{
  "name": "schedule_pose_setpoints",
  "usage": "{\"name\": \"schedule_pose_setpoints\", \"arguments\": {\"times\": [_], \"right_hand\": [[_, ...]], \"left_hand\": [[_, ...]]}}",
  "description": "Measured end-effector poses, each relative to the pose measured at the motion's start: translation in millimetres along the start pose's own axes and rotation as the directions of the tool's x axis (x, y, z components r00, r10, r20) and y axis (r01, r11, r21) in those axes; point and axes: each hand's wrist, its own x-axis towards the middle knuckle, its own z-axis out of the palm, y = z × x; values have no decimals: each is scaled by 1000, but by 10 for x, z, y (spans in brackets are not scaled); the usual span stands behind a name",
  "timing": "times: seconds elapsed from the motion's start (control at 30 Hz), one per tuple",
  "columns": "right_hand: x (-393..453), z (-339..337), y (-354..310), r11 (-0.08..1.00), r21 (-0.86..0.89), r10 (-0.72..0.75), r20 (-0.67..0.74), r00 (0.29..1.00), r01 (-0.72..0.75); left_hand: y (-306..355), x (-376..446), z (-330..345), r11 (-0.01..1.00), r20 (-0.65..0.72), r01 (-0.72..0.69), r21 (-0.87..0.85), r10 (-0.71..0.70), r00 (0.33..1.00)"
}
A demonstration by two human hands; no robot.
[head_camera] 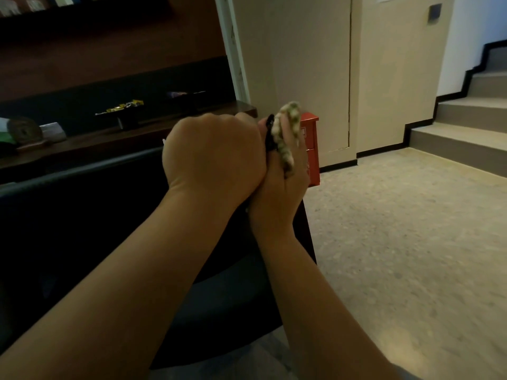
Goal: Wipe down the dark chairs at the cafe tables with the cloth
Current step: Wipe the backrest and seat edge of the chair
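A dark chair [82, 215] fills the lower left, its backrest top rail running from the left edge to the middle. My left hand [214, 157] is curled in a fist over the right end of that rail; its fingers are hidden behind the knuckles. My right hand [285, 185] presses against it from the right and grips a bunched white-and-green cloth [288, 127] around the rail's black corner [270, 133]. The chair's dark seat [233, 311] shows below my forearms.
A red box [312, 149] stands on the floor just behind my hands, against a beige wall [310, 64]. A dark wooden counter [82, 144] with small objects runs along the left. Steps [466, 124] rise at the right. Speckled floor [411, 242] spreads to the right.
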Motion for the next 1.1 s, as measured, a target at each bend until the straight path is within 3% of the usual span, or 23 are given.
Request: {"name": "schedule_pose_setpoints", "arguments": {"times": [0.17, 0.23, 0.3, 0.37, 0.43, 0.5, 0.57, 0.63, 0.7, 0.73, 0.77, 0.83, 0.87, 0.9, 0.93, 1.0, 1.07, 1.1], "right_hand": [[-297, -300, 403, 964, -87, 244, -92, 965, -252], [-291, -368, 423, 962, -152, 225, -33, 974, -227], [-161, -393, 336, 982, -151, 126, 74, 989, -114], [35, -382, 205, 977, -162, -96, 229, 969, 136], [269, -323, 93, 892, -168, -329, 396, 857, 420], [482, -238, 26, 804, -100, -461, 518, 721, 586], [605, -172, 16, 754, -46, -509, 590, 627, 655], [617, -148, 88, 682, -31, -552, 634, 542, 731], [483, -198, 204, 615, -1, -576, 682, 450, 788], [381, -262, 265, 570, 45, -584, 724, 366, 821], [297, -345, 337, 475, 136, -610, 763, 214, 869], [264, -507, 394, 165, 381, -598, 772, -215, 910], [338, -547, 361, 22, 481, -555, 735, -389, 877], [446, -527, 295, -43, 521, -528, 713, -462, 852], [554, -459, 220, -35, 505, -542, 716, -441, 863], [735, -230, 40, 143, 396, -605, 760, -237, 907], [745, -25, -77, 257, 312, -630, 772, -87, 915], [670, 10, -89, 242, 299, -636, 767, -82, 923]], "left_hand": [[-36, -21, -20, 999, -19, 11, -47, -11, 1000], [-53, -57, -20, 998, -67, -9, -58, 5, 998], [-100, -168, 11, 988, -190, -43, -146, 14, 982], [-120, -377, 69, 957, -316, -35, -288, -61, 947], [-78, -694, 153, 921, -346, 42, -387, -187, 919], [-15, -1021, 255, 858, -272, 222, -463, -376, 886], [38, -1268, 387, 680, -111, 446, -582, -610, 784], [102, -1424, 513, 330, 125, 597, -731, -795, 593], [162, -1495, 611, -50, 363, 608, -792, -839, 405], [180, -1511, 650, -158, 432, 588, -793, -827, 360], [187, -1516, 682, -209, 464, 580, -788, -820, 336], [173, -1520, 729, -222, 482, 595, -773, -815, 322], [165, -1522, 738, -221, 487, 602, -767, -811, 323], [158, -1528, 746, -222, 492, 604, -766, -806, 328], [154, -1539, 746, -225, 495, 601, -767, -803, 332], [142, -1594, 730, -266, 522, 593, -760, -793, 313], [82, -1653, 740, -472, 634, 493, -731, -737, 233], [35, -1683, 766, -621, 714, 375, -688, -673, 196]]}}
